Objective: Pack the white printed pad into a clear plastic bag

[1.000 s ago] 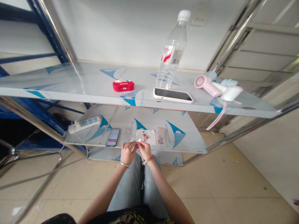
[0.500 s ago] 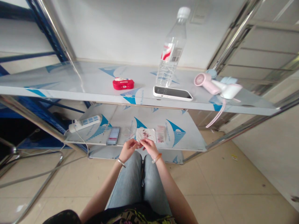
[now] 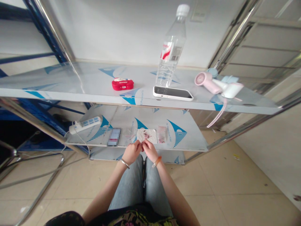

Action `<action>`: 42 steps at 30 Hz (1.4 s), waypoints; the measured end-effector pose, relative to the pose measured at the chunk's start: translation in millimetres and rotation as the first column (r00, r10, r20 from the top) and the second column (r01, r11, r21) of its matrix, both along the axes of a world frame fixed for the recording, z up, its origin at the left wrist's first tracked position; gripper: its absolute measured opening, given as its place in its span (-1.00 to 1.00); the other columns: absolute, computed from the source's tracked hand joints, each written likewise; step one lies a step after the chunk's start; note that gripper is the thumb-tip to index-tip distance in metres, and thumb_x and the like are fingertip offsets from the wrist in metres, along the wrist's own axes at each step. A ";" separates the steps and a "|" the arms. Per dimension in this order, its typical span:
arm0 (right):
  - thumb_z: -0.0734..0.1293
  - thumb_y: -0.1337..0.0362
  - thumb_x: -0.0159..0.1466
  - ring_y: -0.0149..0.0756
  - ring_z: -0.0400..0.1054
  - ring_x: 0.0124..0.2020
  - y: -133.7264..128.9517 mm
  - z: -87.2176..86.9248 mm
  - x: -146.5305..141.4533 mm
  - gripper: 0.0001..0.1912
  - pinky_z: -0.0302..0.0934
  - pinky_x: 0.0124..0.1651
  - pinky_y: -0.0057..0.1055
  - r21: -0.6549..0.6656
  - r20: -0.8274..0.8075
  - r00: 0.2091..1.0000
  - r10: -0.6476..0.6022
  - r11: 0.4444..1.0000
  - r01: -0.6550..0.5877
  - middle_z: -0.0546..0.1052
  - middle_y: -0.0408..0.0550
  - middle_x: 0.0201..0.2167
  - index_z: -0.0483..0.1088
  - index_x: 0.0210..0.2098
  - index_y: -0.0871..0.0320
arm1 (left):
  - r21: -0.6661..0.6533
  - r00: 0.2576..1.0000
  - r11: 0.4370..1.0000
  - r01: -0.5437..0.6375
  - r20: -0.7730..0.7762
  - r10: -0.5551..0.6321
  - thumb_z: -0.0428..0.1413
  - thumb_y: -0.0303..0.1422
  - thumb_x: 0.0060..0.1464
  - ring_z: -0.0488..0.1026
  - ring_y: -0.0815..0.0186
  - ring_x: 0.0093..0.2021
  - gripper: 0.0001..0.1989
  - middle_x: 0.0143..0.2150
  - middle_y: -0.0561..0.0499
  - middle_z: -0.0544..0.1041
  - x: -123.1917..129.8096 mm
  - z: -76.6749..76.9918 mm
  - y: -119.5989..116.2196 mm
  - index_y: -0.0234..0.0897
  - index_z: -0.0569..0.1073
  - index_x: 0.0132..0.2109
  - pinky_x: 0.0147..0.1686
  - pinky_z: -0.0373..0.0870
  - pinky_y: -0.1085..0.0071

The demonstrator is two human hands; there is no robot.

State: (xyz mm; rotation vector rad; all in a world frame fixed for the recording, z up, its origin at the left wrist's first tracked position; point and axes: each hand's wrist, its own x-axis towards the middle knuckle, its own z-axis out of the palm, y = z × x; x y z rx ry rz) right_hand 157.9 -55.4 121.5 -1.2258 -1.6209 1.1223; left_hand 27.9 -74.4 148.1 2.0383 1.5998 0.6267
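My left hand [image 3: 132, 152] and my right hand [image 3: 150, 149] meet fingertip to fingertip at the front edge of the lower shelf. Both are closed in a pinch, and whatever sits between the fingers is too small or hidden to make out. Just beyond them lies a white square sheet [image 3: 153, 135] with small dark reddish bits [image 3: 146, 135] on it. To its right is a clear plastic bag [image 3: 161, 137] with pinkish-red contents. Another clear bag [image 3: 129, 133] rests to the left, beside a blurred-out phone-like rectangle [image 3: 114, 137].
On the upper shelf [image 3: 94, 84] stand a clear bottle [image 3: 171, 50], a red case [image 3: 122, 84], a white-edged phone [image 3: 173, 93] and a pink handheld fan [image 3: 208, 82] with a hanging strap. A power strip [image 3: 86, 124] with a cord lies at the lower shelf's left. A metal chair frame [image 3: 51, 169] is at left.
My hands have turned inward, with the fingers curled closer together and the knuckles more on top. The view has shifted slightly; the things on the shelves stay in place.
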 end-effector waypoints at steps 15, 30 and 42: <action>0.25 0.31 0.20 -0.31 0.35 -0.42 -12.7 -15.7 -7.2 -0.92 0.03 -0.41 -0.49 0.238 0.498 0.775 -0.389 0.921 0.309 0.47 -0.11 -0.47 0.38 -0.39 0.16 | 0.105 0.910 0.978 -0.179 -0.360 0.205 -0.10 -0.34 0.23 0.51 0.25 -0.35 -0.78 -0.43 -0.02 0.55 -4.3 -15.6 -0.5 -0.27 0.42 -0.27 -0.27 0.21 0.41; 0.31 0.42 0.13 -0.31 0.37 -0.23 -3.5 -32.3 12.1 -0.85 0.25 -0.22 -0.43 0.197 0.295 0.936 -0.194 0.971 0.139 0.47 -0.06 -0.26 0.49 -0.33 0.13 | 0.196 0.948 0.980 -0.044 -0.300 0.102 -0.06 -0.37 0.21 0.48 0.26 -0.29 -0.80 -0.35 -0.01 0.55 8.4 -25.3 -4.7 -0.24 0.44 -0.28 -0.22 0.17 0.36; 0.49 0.33 -0.04 -0.23 0.38 -0.15 1.9 -49.7 24.6 -0.72 0.25 -0.08 -0.35 0.101 0.386 0.900 -0.203 0.979 0.178 0.48 0.01 -0.21 0.50 -0.29 0.18 | 0.150 0.979 0.987 0.053 -0.201 -0.021 0.03 -0.38 0.11 0.36 0.18 0.03 -0.69 0.02 -0.08 0.45 -1.8 -31.5 -4.7 -0.21 0.39 0.02 -0.03 0.20 0.26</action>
